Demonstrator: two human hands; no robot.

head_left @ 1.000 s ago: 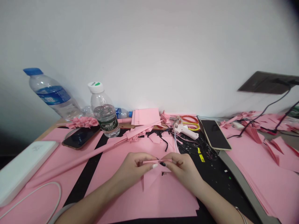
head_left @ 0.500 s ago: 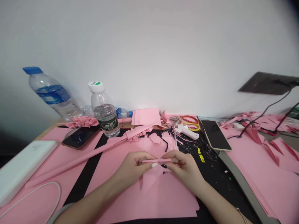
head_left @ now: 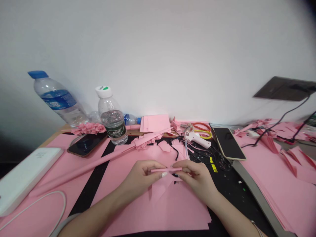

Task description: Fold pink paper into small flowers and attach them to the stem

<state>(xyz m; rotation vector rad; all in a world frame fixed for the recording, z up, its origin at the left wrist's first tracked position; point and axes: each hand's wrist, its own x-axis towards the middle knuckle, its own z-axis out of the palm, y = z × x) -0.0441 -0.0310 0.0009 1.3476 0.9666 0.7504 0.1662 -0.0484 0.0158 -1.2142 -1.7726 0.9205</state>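
Observation:
My left hand (head_left: 142,177) and my right hand (head_left: 195,177) meet over the middle of the table, both pinching a small folded strip of pink paper (head_left: 166,170) between thumb and fingers. The strip runs level between the two hands, and a loose flap of the same paper hangs below it. Under the hands lies a large pink paper sheet (head_left: 170,210) on a black mat (head_left: 96,177).
Behind the hands are a white glue gun (head_left: 196,137), red and yellow scissors (head_left: 202,129), two phones (head_left: 86,144) (head_left: 228,143), a green-capped water bottle (head_left: 112,117), a blue-capped bottle (head_left: 58,98) and pink paper roses (head_left: 89,128). A white power bank (head_left: 27,176) lies left; pink sheets (head_left: 278,177) and cables lie right.
Both hands keep their pinch on the pink strip with only slight finger shifts. The view has drifted a little to the left, so everything sits slightly further right.

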